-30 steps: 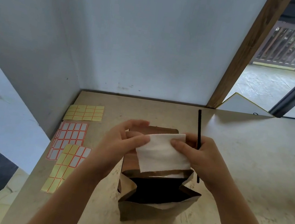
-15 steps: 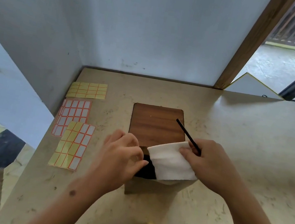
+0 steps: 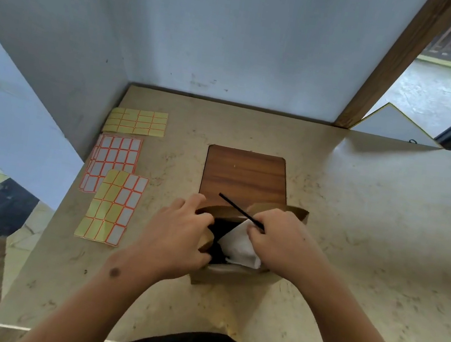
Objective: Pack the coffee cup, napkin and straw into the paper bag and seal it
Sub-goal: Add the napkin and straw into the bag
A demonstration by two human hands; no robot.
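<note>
A brown paper bag [image 3: 232, 277] stands open on the beige table [image 3: 352, 246], seen from above. My left hand [image 3: 180, 237] grips the bag's left rim and holds the mouth open. My right hand [image 3: 281, 239] pinches a white napkin [image 3: 239, 248] together with a thin black straw [image 3: 239, 210]. The napkin is partly down inside the bag's dark opening, and the straw slants up and left over the far rim. The coffee cup is not visible; the bag's inside is too dark to tell.
A brown wooden board [image 3: 243, 176] lies flat just behind the bag. Three label sticker sheets [image 3: 117, 181] lie at the table's left side. Walls close off the back and left; a wooden post [image 3: 390, 60] stands at the back right.
The view has tipped further down over the bag. My right hand has lowered the napkin and straw deeper into the opening, and my left hand has moved onto the bag's left rim.
</note>
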